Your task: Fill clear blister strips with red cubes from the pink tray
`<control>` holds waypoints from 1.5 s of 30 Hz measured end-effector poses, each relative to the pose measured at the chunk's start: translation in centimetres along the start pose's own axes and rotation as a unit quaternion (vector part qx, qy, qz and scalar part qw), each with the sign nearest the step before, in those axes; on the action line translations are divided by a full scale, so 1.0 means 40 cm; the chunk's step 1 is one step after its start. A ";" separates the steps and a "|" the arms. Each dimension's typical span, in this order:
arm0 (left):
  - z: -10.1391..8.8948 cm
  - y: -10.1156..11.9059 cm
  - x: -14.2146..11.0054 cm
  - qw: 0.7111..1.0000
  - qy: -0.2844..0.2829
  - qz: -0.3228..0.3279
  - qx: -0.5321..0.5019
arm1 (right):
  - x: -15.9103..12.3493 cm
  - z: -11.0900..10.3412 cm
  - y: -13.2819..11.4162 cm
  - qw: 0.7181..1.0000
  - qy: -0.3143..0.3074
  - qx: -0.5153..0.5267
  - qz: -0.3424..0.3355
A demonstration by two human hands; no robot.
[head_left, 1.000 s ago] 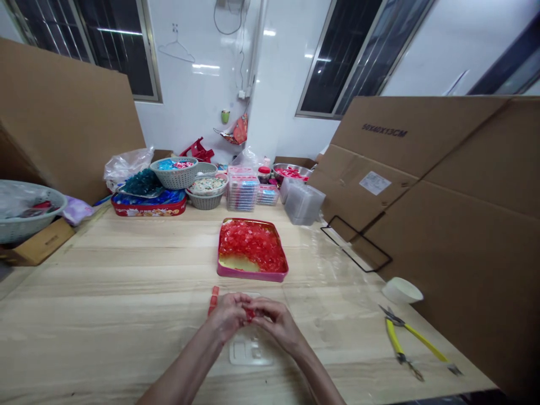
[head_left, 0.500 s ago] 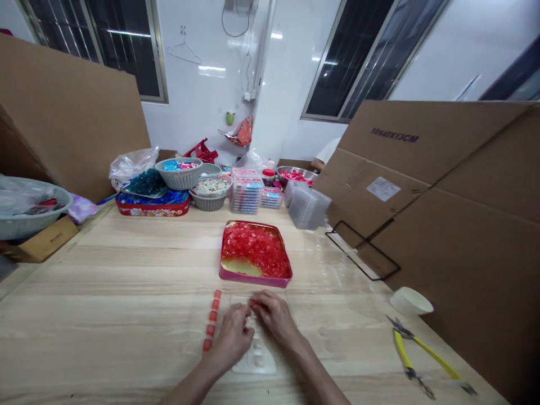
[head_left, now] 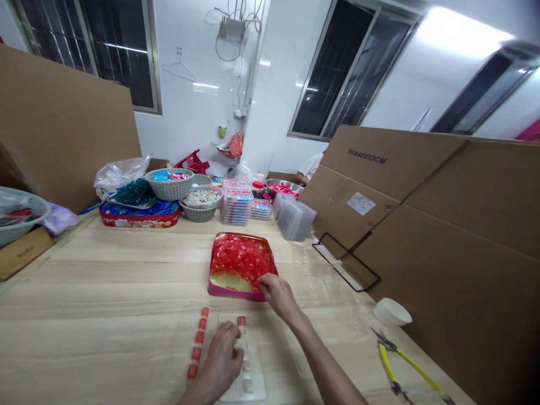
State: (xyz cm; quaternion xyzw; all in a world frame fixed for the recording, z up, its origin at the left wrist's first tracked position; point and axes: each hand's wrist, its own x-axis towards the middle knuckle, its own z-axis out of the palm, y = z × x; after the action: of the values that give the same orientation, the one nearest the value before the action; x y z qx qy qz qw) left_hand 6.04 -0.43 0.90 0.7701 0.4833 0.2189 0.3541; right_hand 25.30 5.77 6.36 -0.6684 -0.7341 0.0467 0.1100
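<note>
My right hand (head_left: pixel 279 297) reaches over the near right rim of a pink-red square tin (head_left: pixel 236 294), its fingers pinched together at the glossy red pieces (head_left: pixel 242 256) inside. Whether a piece is between the fingertips is hidden. My left hand (head_left: pixel 223 358) rests over a pale plastic mould tray (head_left: pixel 255 388) with a row of small square wells, its fingers curled and closed. What they hold, if anything, cannot be seen. One red square piece (head_left: pixel 241 321) sits in the tray's top well. Left of this hand runs a column of several red squares (head_left: pixel 199 337).
Yellow-handled pliers (head_left: pixel 390 363), a white cup (head_left: pixel 392 312) and a black wire frame (head_left: pixel 346 261) lie at right beside a big cardboard sheet (head_left: pixel 422 169). Along the back stand grey baskets (head_left: pixel 171 188), stacked clear boxes (head_left: pixel 237 203) and a red tin lid (head_left: pixel 139 219).
My right hand has moved from the tray up to the tin. A red square now shows in the tray's top well. My left hand stays at the tray; the view has shifted slightly.
</note>
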 end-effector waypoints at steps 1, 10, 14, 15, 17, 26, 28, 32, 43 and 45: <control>0.002 -0.002 0.001 1.000 0.001 -0.001 0.000 | 0.024 -0.003 0.015 1.000 -0.013 -0.019 0.019; 0.013 -0.018 -0.006 1.000 0.009 0.004 -0.004 | 0.097 0.012 0.085 0.997 -0.069 -0.004 0.027; 0.010 -0.014 -0.007 1.000 0.012 0.008 -0.010 | 0.078 0.010 0.105 0.997 -0.065 0.037 0.028; 0.009 -0.012 -0.007 1.000 0.013 0.010 -0.011 | 0.079 0.013 0.105 0.997 -0.064 0.044 0.029; 0.009 -0.010 -0.009 1.000 0.014 0.012 -0.011 | 0.088 0.021 0.100 0.996 -0.063 0.062 0.030; 0.003 -0.016 0.000 0.999 0.021 -0.015 -0.029 | 0.079 0.002 0.106 0.954 -0.043 0.295 0.015; -0.007 -0.007 0.010 0.997 0.020 -0.034 -0.063 | 0.039 -0.004 0.095 0.934 -0.038 0.356 0.023; -0.028 0.031 0.031 0.972 0.030 -0.030 -0.230 | -0.048 0.003 0.032 0.877 -0.046 0.477 0.035; -0.027 0.037 0.032 0.851 0.011 -0.109 -0.514 | -0.164 0.052 -0.096 0.724 -0.060 0.686 0.043; -0.027 0.033 0.028 0.836 -0.022 -0.122 -0.535 | -0.175 0.061 -0.095 0.718 -0.047 0.693 0.040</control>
State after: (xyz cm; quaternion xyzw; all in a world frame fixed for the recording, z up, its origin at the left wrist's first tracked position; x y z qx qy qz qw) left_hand 6.56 0.56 2.59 0.4005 0.3729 0.3811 0.7452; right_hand 21.62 -1.36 4.13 -0.4314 -0.4731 0.5780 0.5060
